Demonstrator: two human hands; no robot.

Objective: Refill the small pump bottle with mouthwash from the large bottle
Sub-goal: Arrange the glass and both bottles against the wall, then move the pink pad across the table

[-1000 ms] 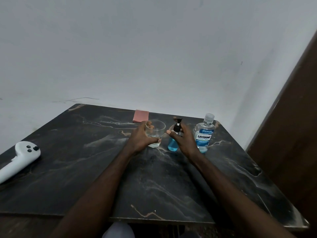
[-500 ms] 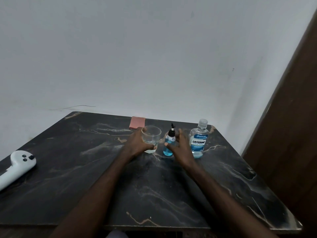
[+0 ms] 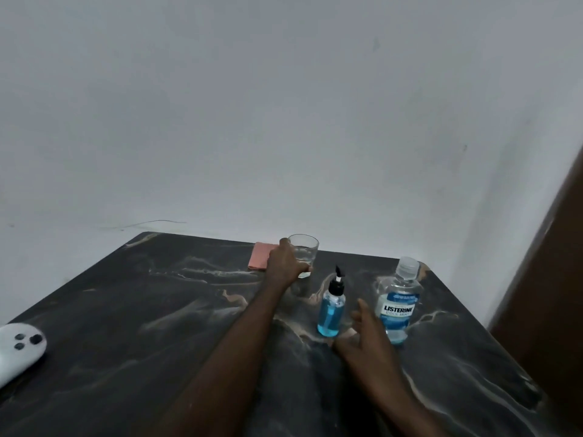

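Hovering with fingers spread, holding nothing, the right hand [image 3: 366, 339] sits between two upright bottles: small blue-filled plastic pump bottle [image 3: 331, 310] just left of it, large clear capped mouthwash bottle [image 3: 398, 307] just right. The left hand [image 3: 285, 263], farther off, grips a clear glass tumbler [image 3: 305, 251].

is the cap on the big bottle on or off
On: the clear cap sits on the neck of the upright big bottle.
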